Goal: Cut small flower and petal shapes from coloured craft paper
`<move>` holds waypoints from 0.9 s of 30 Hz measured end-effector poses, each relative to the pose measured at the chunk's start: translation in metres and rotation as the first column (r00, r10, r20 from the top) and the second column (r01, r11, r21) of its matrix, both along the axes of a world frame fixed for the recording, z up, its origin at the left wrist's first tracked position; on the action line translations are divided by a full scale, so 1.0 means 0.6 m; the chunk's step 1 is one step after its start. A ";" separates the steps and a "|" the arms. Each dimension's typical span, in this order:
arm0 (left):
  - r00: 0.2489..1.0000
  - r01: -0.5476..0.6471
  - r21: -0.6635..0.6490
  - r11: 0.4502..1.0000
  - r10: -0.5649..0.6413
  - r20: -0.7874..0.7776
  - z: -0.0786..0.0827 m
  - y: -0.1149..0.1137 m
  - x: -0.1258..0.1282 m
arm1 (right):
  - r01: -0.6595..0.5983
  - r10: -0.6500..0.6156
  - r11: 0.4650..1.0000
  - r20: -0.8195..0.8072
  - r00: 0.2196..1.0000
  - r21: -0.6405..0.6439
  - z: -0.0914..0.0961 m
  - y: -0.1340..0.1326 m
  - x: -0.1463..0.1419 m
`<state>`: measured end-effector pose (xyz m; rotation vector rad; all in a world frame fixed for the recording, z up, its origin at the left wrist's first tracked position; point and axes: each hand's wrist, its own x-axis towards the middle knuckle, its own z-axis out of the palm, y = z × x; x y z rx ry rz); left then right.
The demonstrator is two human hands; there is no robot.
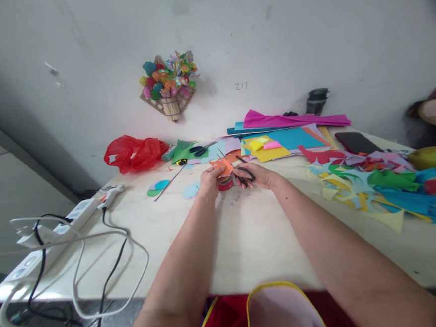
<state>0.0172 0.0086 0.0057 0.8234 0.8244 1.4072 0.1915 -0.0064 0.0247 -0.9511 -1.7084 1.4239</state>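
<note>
Between the fingers of my left hand [209, 180] is a small piece of orange paper [223, 167], held above the middle of the table. My right hand [258, 174] grips black-handled scissors [245, 173], whose blades point up and left at the orange paper. Whether the blades are cutting into it I cannot tell. Just below the hands lies a red round piece [226, 186], partly covered. Light blue paper circles [191, 190] rest left of my left hand, and green and blue circles [159, 187] lie farther left near a thin stick [170, 183].
Paper scraps [369, 188] spread over the right side, beside a dark phone [358, 142]. Coloured sheets [291, 141] are stacked at the back. A second pair of scissors [200, 149] lies near a red plastic bag [133, 153]. Power strips [81, 213] with loose cables occupy the left edge.
</note>
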 end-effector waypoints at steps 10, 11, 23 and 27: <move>0.997 -0.074 -0.035 0.997 0.076 0.035 0.005 -0.001 0.008 | 0.041 -0.041 0.999 0.013 0.999 0.016 -0.006 0.006 -0.009; 0.996 -0.084 -0.036 0.996 0.086 0.038 0.005 -0.001 0.009 | 0.037 -0.037 0.999 0.014 0.999 0.019 -0.007 0.008 -0.010; 0.991 -0.132 -0.048 0.990 0.133 0.030 0.011 -0.006 0.011 | 0.032 -0.034 0.998 0.022 0.999 0.055 -0.011 0.011 -0.021; 0.988 -0.148 -0.045 0.988 0.149 0.025 0.016 -0.010 0.012 | 0.049 -0.050 0.998 0.029 0.998 0.042 -0.005 0.007 -0.024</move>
